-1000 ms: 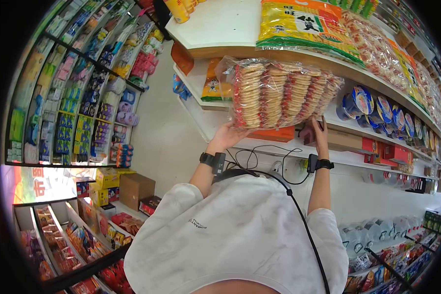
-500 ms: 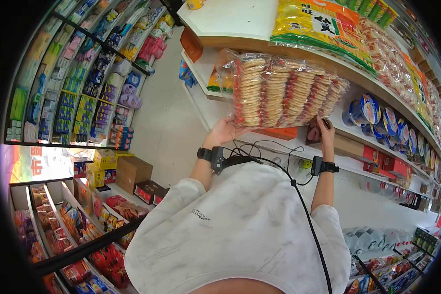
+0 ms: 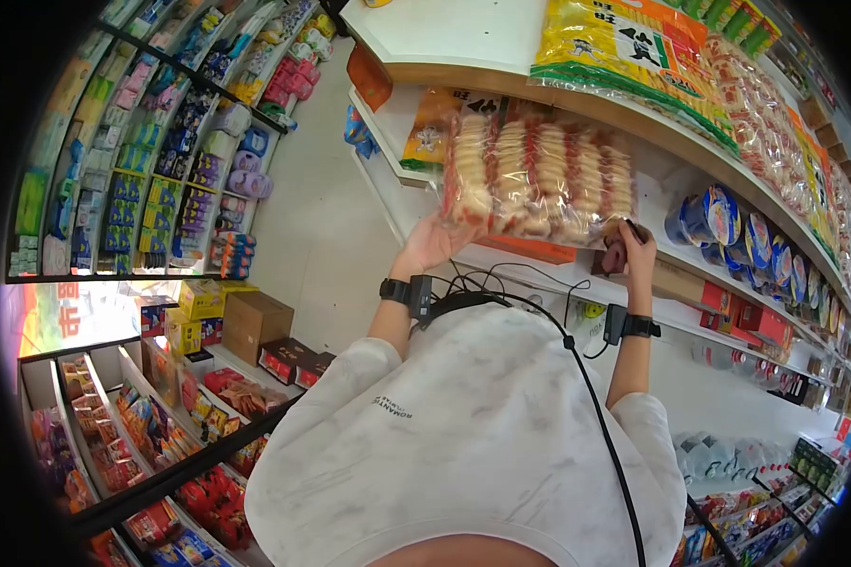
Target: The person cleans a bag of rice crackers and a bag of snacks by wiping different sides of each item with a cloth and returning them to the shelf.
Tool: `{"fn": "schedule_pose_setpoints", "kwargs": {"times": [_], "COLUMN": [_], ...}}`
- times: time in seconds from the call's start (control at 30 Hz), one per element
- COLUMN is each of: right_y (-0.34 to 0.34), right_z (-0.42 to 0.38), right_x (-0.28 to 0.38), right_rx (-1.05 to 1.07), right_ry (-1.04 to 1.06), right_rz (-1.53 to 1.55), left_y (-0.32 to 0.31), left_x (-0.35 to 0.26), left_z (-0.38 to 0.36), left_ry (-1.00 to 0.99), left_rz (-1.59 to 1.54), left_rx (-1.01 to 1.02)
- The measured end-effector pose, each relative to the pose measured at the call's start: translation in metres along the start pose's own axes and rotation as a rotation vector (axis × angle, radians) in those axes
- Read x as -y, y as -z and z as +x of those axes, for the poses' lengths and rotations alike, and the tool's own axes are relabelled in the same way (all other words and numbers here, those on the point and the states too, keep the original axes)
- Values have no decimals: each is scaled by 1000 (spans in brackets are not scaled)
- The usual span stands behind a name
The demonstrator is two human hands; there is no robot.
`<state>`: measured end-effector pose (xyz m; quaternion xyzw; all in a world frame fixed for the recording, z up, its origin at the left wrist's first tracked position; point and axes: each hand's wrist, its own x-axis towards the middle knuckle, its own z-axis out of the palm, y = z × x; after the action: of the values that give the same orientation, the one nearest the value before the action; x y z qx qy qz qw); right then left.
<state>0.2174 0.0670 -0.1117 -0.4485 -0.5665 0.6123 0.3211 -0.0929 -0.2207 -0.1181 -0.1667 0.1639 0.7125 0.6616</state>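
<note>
A clear bag of rice crackers (image 3: 548, 180), packed in several upright columns, is at the opening of the shelf under the upper board (image 3: 444, 38). My left hand (image 3: 433, 244) grips its near left corner, with the fingertips partly hidden by the bag. On the near right corner, my right hand (image 3: 635, 253) holds the bag's edge. Behind the bag, a yellow and orange snack packet (image 3: 427, 132) stands on the same shelf, partly covered.
Large yellow snack bags (image 3: 624, 61) lie on the upper board. Blue-lidded tubs (image 3: 714, 217) line the shelf to the right. A cable (image 3: 586, 378) runs down over my shirt. Left of the aisle floor (image 3: 312, 180) are packed shelves and a cardboard box (image 3: 255, 326).
The bag has shifted away from me and slightly left, its far edge now under the upper board. Both hands stay on it. More of the packet behind shows.
</note>
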Motion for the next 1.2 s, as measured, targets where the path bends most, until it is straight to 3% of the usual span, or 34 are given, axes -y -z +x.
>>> {"fn": "schedule_pose_setpoints", "kwargs": {"times": [0.1,0.2,0.3,0.33,0.37,0.47,0.53,0.6,0.67,0.8,0.87,0.97,1.03,1.2], "right_y": [-11,-17,-35,-46,-59,-118,-168,-227,-276,-310,-302,-274,-244,-172], "right_z": [11,25,34,36,36,35,26,-8,-36,-49,-53,-62,-50,-25], "right_x": [5,6,14,19,21,-8,-17,8,7,8,5,26,19,-12], "right_rx": [-9,-223,-408,-439,-275,-84,111,496,539,630,637,607,348,-95], "right_ry": [25,249,588,698,577,566,809,679,915,972,981,861,888,646], "right_rz": [-68,-197,-468,-545,-536,-827,-890,-743,-837,-936,-1018,-984,-1091,-1228], "left_y": [-12,-21,3,9,15,37,42,43,46,52,55,40,40,35], "left_x": [-11,-5,-7,-7,-7,-15,-23,-25,-17,-16,-13,-13,-15,-34], "left_z": [3,6,5,5,5,11,16,18,22,18,15,2,-4,-10], "left_ry": [17,-118,-243,-255,-264,-231,-202,-182,-220,-159,-292,-417,-453,-416], "left_rz": [307,474,397,352,309,311,347,367,330,219,304,438,518,664], "left_rx": [-96,-400,-195,-209,-224,-206,-180,-166,-191,-253,-257,-290,-284,-170]}}
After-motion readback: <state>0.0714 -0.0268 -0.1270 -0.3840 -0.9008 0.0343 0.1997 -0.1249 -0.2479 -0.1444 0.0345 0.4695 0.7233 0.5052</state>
